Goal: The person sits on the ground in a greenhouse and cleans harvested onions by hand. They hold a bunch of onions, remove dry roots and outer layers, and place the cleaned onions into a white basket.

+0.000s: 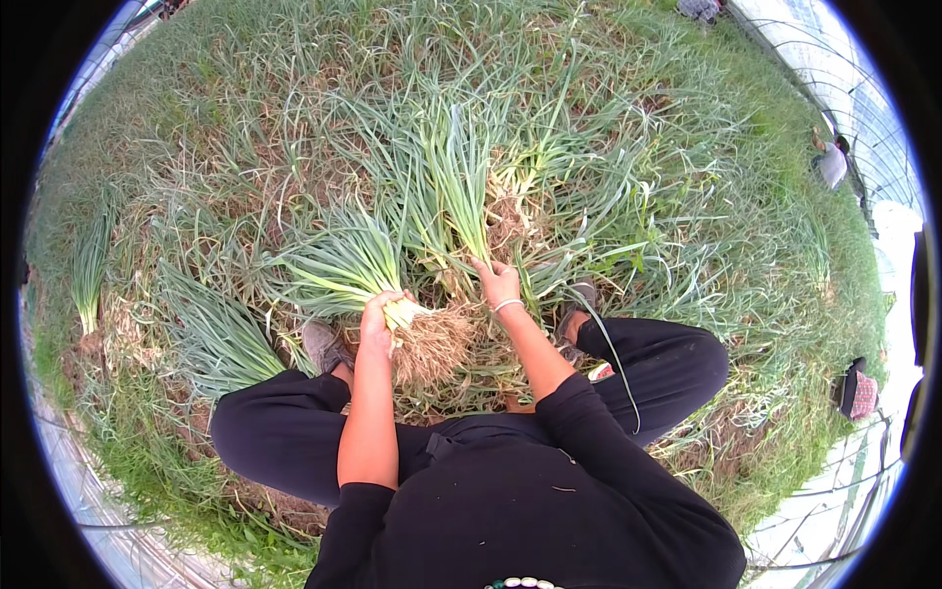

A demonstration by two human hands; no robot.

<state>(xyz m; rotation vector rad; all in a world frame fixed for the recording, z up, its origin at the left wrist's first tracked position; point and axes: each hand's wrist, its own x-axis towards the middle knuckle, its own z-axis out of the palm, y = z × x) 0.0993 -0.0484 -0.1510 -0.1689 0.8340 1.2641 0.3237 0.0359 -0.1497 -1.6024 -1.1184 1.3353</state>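
Observation:
My left hand (381, 318) is closed around the pale stalks of a thick bunch of green onions (360, 258). Its leaves fan to the upper left, and its tangled brown roots (434, 344) point right, above the ground between my legs. My right hand (498, 286), with a white band on the wrist, grips the lower ends of several long green stalks (462, 184) that stretch away from me. Just beyond that hand lie more pulled green onions (524, 166) with their dry roots (509, 221) towards me.
A laid bunch of green onions (221, 335) is beside my knee at left; another (88, 272) lies farther left. Standing leaves and dry straw surround me. Other people (833, 163) (859, 392) are along the right edge, near the greenhouse's plastic wall (809, 44).

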